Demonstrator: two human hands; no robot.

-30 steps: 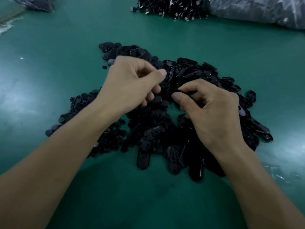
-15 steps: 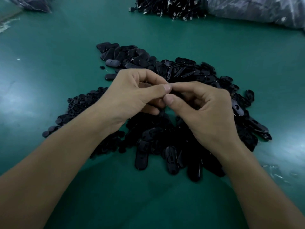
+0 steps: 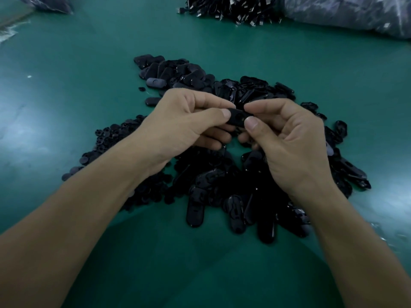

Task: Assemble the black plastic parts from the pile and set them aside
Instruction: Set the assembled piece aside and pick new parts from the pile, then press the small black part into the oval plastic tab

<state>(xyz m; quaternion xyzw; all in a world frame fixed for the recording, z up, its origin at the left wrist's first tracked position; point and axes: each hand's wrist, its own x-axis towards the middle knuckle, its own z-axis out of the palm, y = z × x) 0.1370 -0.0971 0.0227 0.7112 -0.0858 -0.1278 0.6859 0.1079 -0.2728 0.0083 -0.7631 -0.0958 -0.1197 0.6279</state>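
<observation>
Hands meeting above pile (image 3: 222, 185): left hand (image 3: 184, 125) and right hand (image 3: 287, 138) each pinching, thumb over curled fingers, opposite ends of one black part (image 3: 237, 117).

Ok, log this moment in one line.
stage: assembling | left hand: pinches black part | right hand: pinches same part | pile: under hands, green table

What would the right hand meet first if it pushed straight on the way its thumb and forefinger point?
The right hand pinches one end of a black oval part; straight on, it would likely meet the left hand pinching the other end, though depth is unclear.
</observation>
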